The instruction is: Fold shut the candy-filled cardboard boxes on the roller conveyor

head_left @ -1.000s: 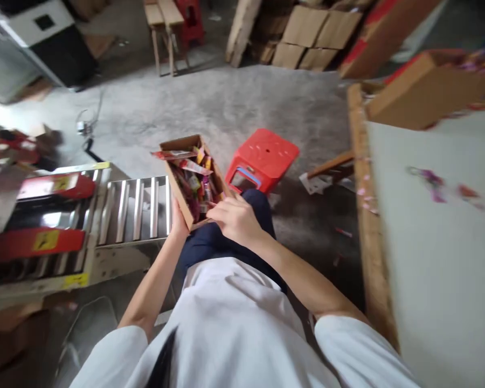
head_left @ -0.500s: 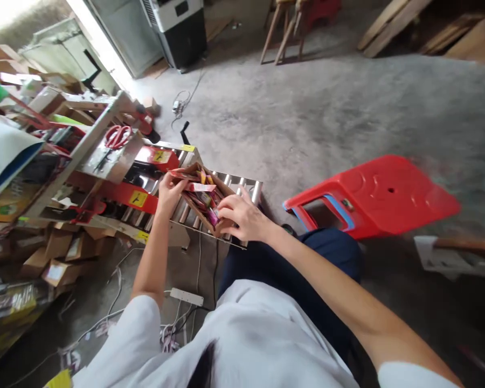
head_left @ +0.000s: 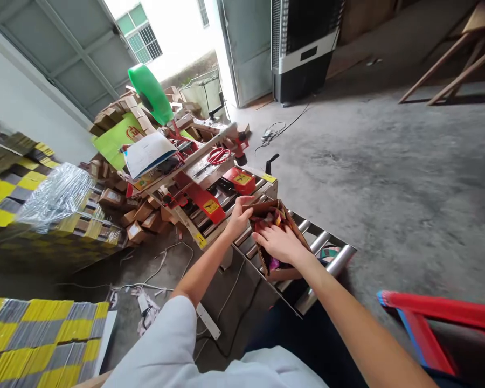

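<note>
Now the open brown cardboard box of coloured sachets [head_left: 281,253], carried over the lap a second ago, rests on the steel roller conveyor [head_left: 327,258], left hand [head_left: 239,215] gripping its far flap, right hand [head_left: 281,243] pressed flat on the contents.

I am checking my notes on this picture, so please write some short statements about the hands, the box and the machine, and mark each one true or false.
1. The cardboard box rests on the metal rollers. True.
2. The left hand holds the far edge of the box. True.
3. The right hand holds the red scissors. False: it lies over the box's contents, and the scissors lie on the machine, apart from both hands.
4. The box is empty. False: colourful packets fill it.
5. A green roll stands above the machine. True.
6. The red stool sits on the rollers. False: it is on the floor at the right.
</note>
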